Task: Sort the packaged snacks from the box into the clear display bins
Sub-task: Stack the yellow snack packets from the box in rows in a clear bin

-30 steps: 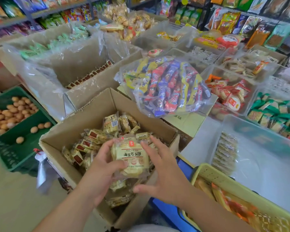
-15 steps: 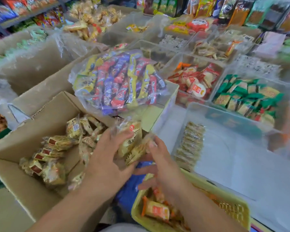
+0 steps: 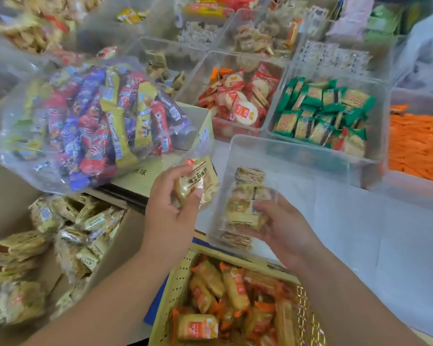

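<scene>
Standing beside the person, you can see the left hand (image 3: 170,213) wrapped round a snack packet (image 3: 198,182), thumb across its face and fingers behind, holding it up just left of the clear bin (image 3: 285,149). The right hand (image 3: 283,228) is at that bin's near corner, fingers curled under a second packet (image 3: 244,216) that sits in the row of packets (image 3: 250,176) lined along the wall nearest the left hand. Whether it is pressing or lifting I can't tell. These packets look light, with slick, crinkly film round what are probably brittle crackers. I'd guess a flat hold across the broad faces suits them better than a squeeze at the ends, and the loose sealed edges would likely slip through a pinch. More of them lie heaped in the cardboard box (image 3: 128,240) below and to the left of the left hand. Room is snug: the bin's thin rim lies straight between the left hand and the row, a bulging bag of bars (image 3: 90,121) sits just beyond the left hand, and a yellow basket (image 3: 175,283) of orange packs sits under both wrists. To the right of the right hand the bin floor is bare, which should leave plenty of space for further rows.
</scene>
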A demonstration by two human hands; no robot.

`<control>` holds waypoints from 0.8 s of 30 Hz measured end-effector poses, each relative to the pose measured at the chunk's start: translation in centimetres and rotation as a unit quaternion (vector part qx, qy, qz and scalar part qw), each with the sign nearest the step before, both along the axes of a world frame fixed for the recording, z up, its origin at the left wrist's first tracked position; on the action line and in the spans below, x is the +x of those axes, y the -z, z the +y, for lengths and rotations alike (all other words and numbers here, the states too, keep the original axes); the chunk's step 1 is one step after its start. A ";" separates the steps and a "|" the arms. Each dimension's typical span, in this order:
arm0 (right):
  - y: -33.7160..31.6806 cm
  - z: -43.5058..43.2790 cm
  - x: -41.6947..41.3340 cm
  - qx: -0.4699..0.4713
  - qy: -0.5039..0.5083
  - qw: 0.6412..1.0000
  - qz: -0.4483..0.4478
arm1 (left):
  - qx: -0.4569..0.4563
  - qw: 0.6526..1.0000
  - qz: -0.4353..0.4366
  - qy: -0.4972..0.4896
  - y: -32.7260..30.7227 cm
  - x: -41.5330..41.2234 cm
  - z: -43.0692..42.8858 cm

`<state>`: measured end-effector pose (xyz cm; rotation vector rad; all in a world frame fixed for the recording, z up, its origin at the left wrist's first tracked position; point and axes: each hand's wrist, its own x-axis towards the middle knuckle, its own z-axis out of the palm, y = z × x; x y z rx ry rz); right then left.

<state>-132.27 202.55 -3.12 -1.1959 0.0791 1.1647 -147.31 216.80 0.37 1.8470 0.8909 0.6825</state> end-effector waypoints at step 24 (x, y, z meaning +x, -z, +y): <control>11.6 10.5 13.9 -0.291 -0.340 0.654 -0.610 | -0.137 0.987 0.068 0.054 6.8 -1.0 -1.2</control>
